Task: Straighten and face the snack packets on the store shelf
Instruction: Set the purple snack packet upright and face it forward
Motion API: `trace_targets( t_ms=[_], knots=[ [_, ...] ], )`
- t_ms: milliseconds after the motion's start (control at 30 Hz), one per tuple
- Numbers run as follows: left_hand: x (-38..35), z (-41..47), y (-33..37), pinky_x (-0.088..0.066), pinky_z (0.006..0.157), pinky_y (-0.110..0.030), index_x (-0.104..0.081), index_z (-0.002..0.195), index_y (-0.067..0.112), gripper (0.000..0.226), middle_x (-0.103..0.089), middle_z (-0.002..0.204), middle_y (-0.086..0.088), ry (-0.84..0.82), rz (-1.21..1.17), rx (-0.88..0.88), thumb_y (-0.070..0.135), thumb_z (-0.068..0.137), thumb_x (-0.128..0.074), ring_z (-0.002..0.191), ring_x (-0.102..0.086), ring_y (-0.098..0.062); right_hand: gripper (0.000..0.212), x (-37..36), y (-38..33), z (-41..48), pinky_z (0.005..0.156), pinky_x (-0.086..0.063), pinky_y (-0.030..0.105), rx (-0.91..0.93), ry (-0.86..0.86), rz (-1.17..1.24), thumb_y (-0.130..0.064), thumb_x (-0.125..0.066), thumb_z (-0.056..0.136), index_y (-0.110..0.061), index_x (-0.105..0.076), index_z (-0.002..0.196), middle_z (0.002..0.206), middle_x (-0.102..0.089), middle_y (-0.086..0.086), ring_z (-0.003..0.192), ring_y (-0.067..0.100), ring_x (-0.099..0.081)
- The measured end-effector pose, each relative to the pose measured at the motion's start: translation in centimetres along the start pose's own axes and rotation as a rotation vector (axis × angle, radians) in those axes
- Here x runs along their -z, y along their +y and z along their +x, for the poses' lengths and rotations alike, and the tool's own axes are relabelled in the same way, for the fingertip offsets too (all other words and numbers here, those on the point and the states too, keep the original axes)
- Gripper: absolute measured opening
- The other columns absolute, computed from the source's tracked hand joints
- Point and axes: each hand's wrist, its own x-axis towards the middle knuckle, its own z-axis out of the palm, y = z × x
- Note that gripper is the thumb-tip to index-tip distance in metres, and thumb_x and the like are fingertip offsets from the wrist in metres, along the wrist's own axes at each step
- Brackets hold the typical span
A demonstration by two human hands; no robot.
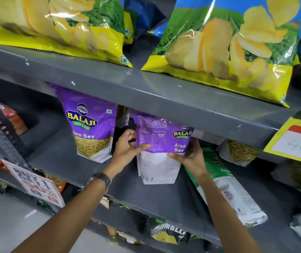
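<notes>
Head view: a grey metal shelf [164, 194] is seen bearing purple Aloo Sev pouches. One Aloo Sev pouch [159, 147] is held upright with its back panel outward, beside a front-facing pouch [89, 125]. It is gripped on both sides: the left hand [127, 148] is closed on its left edge, thumb across the panel; the right hand [189, 157] is clasped on its right edge.

The Aloo Sev pouch [161, 143] between the left hand [127, 148] and right hand [188, 157] is glossy purple plastic film with a matt white lower half. Above the hands, the shelf [146, 84] is grey painted metal, smooth, chipped in spots. The chip bags [224, 48] on it are shiny, crinkled plastic. A metal watch [101, 178] sits on the left wrist.
</notes>
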Motion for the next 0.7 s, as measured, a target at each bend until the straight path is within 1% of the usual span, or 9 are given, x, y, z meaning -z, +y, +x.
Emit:
trace_targets(
  t_ms=[67, 200, 333, 400, 467, 533, 600, 633, 700],
  knots=[
    [0.1, 0.3, -0.4, -0.056, 0.075, -0.021, -0.05, 0.094, 0.022, 0.042, -0.068, 0.106, -0.007, -0.027, 0.024, -0.045, 0.005, 0.069, -0.079, 0.087, -0.069, -0.015, 0.07, -0.3, 0.8, -0.4, 0.073, -0.055, 0.023, -0.003, 0.046, 0.025, -0.025, -0.089, 0.039, -0.024, -0.052, 0.099, 0.099, -0.065, -0.002, 0.085, 0.014, -0.065],
    [0.4, 0.6, -1.2, -0.055, 0.074, -0.019, -0.052, 0.096, 0.022, 0.043, -0.067, 0.102, 0.001, -0.089, 0.04, -0.075, 0.003, 0.068, -0.079, 0.084, -0.069, -0.004, 0.064, -0.3, 1.4, -1.1, 0.064, -0.053, 0.016, -0.013, 0.044, 0.044, -0.006, -0.089, 0.049, -0.017, -0.049, 0.097, 0.1, -0.063, 0.007, 0.084, 0.019, -0.062],
    [1.0, 1.6, -0.9, -0.055, 0.077, -0.02, -0.055, 0.095, 0.026, 0.049, -0.068, 0.102, 0.006, -0.196, 0.039, -0.083, 0.028, 0.055, -0.083, 0.091, -0.069, -0.007, 0.069, -0.4, 2.0, -1.9, 0.083, -0.056, 0.04, -0.039, 0.036, 0.066, -0.015, -0.09, 0.048, -0.02, -0.05, 0.104, 0.106, -0.066, 0.002, 0.098, 0.024, -0.065],
    [1.1, 1.9, -0.7, -0.054, 0.077, -0.019, -0.054, 0.097, 0.027, 0.053, -0.067, 0.103, 0.006, -0.223, 0.034, -0.075, 0.035, 0.052, -0.08, 0.092, -0.069, -0.006, 0.072, -0.5, 2.0, -2.1, 0.087, -0.055, 0.043, -0.052, 0.035, 0.079, -0.012, -0.09, 0.05, -0.017, -0.05, 0.109, 0.106, -0.066, -0.001, 0.101, 0.023, -0.066],
    [1.0, 1.5, -0.7, -0.053, 0.079, -0.018, -0.052, 0.102, 0.028, 0.058, -0.065, 0.108, 0.007, -0.227, 0.025, -0.065, 0.037, 0.052, -0.079, 0.099, -0.067, -0.008, 0.075, -0.3, 1.7, -2.2, 0.086, -0.055, 0.039, -0.048, 0.008, 0.103, -0.015, -0.091, 0.048, -0.018, -0.05, 0.11, 0.107, -0.066, -0.001, 0.102, 0.023, -0.065],
    [0.6, 0.3, -1.0, -0.051, 0.085, -0.015, -0.046, 0.112, 0.029, 0.07, -0.058, 0.117, 0.012, -0.13, 0.012, -0.085, 0.039, 0.052, -0.079, 0.109, -0.06, -0.006, 0.073, 0.1, 1.0, -2.0, 0.08, -0.055, 0.03, -0.037, 0.006, 0.171, -0.02, -0.089, 0.045, -0.021, -0.051, 0.106, 0.109, -0.066, 0.005, 0.098, 0.019, -0.066],
    [-0.2, -2.0, -1.9, -0.045, 0.092, -0.012, -0.042, 0.121, 0.031, 0.075, -0.05, 0.123, 0.016, 0.077, 0.025, -0.166, 0.039, 0.056, -0.079, 0.114, -0.052, 0.002, 0.065, 0.9, -0.1, -1.6, 0.076, -0.055, 0.024, -0.022, 0.035, 0.313, -0.016, -0.087, 0.048, -0.02, -0.053, 0.103, 0.106, -0.066, 0.008, 0.091, 0.012, -0.068],
    [-1.0, -3.4, -2.6, -0.045, 0.092, -0.012, -0.043, 0.119, 0.034, 0.069, -0.049, 0.121, 0.015, 0.172, 0.052, -0.214, 0.039, 0.059, -0.078, 0.111, -0.052, 0.003, 0.064, 1.3, -0.6, -1.3, 0.078, -0.056, 0.024, -0.015, 0.036, 0.368, -0.019, -0.088, 0.048, -0.02, -0.054, 0.103, 0.106, -0.066, 0.007, 0.092, 0.012, -0.068],
    [-3.1, -6.3, -4.0, -0.048, 0.089, -0.025, -0.044, 0.11, 0.038, 0.055, -0.053, 0.111, 0.01, 0.252, 0.075, -0.246, 0.039, 0.065, -0.075, 0.1, -0.055, -0.002, 0.073, 1.8, -1.5, -0.6, 0.086, -0.055, 0.031, -0.023, -0.008, 0.415, -0.031, -0.091, 0.044, -0.017, -0.057, 0.107, 0.107, -0.069, 0.007, 0.098, 0.02, -0.068]
  ],
)
